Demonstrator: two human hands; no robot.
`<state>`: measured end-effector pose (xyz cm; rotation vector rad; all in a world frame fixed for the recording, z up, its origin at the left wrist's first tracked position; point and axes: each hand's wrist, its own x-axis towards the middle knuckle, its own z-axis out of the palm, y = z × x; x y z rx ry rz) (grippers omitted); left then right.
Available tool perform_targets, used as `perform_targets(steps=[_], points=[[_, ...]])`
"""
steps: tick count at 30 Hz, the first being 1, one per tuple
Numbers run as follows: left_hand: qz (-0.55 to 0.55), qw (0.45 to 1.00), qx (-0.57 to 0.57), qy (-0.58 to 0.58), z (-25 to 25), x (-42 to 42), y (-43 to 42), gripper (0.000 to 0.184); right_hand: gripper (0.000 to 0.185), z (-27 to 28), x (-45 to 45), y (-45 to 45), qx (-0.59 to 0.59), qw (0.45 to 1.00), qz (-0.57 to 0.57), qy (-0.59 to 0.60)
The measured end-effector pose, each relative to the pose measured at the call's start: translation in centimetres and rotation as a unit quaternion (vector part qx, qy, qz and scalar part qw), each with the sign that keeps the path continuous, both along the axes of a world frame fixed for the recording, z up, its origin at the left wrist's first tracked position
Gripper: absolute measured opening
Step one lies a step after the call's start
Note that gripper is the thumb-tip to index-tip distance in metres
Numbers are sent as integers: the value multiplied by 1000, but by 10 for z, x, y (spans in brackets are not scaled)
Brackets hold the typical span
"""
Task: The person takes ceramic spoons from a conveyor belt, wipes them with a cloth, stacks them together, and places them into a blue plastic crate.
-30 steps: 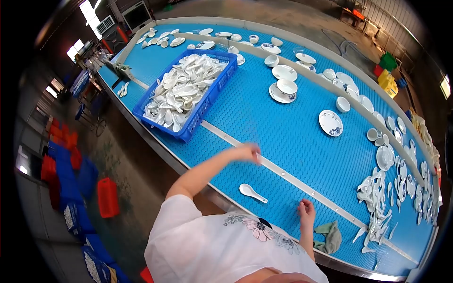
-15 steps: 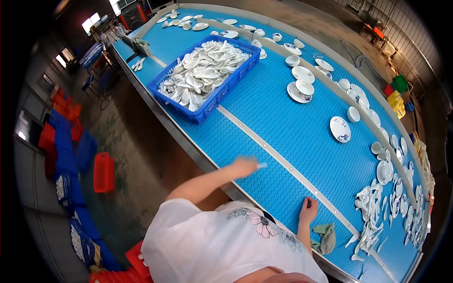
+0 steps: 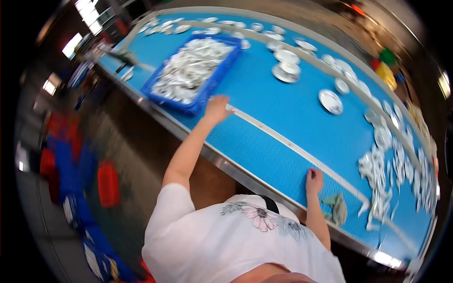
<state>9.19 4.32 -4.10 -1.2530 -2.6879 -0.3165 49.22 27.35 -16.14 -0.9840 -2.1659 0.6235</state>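
My left hand (image 3: 217,109) is closed beside the near right corner of a blue basket (image 3: 200,104), over the belt table. A small pale end shows at its blurred fingertips, seemingly the white spoon (image 3: 230,108). White spoons (image 3: 191,70) fill the basket in a heap. My right hand (image 3: 314,181) is curled over the blue surface near the front edge, with a dark gap between its fingers; whatever it may hold is hidden. A grey-green cloth (image 3: 338,208) lies just right of that hand.
Stacked plates and a bowl (image 3: 287,70) sit beyond the metal strip (image 3: 283,140). A patterned plate (image 3: 331,102) lies farther right. Loose spoons (image 3: 376,184) cover the right end. A raised rail (image 3: 321,66) borders more dishes. A red crate (image 3: 108,184) stands on the floor.
The lone spoon left the table surface and was taken in my left hand, which has moved up and left to the basket. My right hand stays curled near the cloth. The camera view has shifted.
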Motion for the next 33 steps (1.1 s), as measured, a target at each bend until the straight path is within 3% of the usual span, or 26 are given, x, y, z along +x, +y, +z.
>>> perform_targets(steps=[4,5,6,9,14,16,17,18,20,22,24,26,27,30,32,33], points=[[-65,979,38,-190,-78,113,17,63,14,1,7,8,-92,995,38,-26],[-56,981,25,-186,-94,135,21,64,18,4,12,10,-106,991,83,-26],[-28,997,-45,-60,-77,173,24,61,22,13,19,8,-173,980,95,-37],[-42,989,-15,-141,-94,167,24,55,25,42,53,2,-239,961,142,16],[-30,989,-6,-144,-99,173,27,54,24,60,157,34,-252,961,28,110],[54,990,-6,-133,-101,193,44,54,24,66,219,62,-231,962,-94,111],[45,990,-11,-134,-104,207,58,54,23,67,251,75,-217,956,-157,119],[18,987,11,-157,-107,222,71,54,22,56,285,93,-172,955,-214,112],[-49,980,44,-186,-100,267,105,52,21,55,350,121,-187,919,-317,142],[-133,972,65,-185,-93,323,148,49,19,33,412,154,-122,916,-364,120],[-218,955,83,-183,-90,368,189,44,30,31,445,170,-111,913,-384,78],[-260,942,84,-192,-77,408,223,42,47,39,464,179,-175,861,-475,-50],[-302,928,84,-201,-74,424,237,40,58,39,467,185,-219,843,-486,-71],[-363,899,68,-236,-59,462,264,36,62,32,457,197,-241,809,-509,-168],[-384,885,52,-260,-52,479,275,35,59,32,447,197,-270,815,-480,-178],[-394,875,27,-281,-49,486,280,34,55,22,447,199,-262,843,-454,-119]])
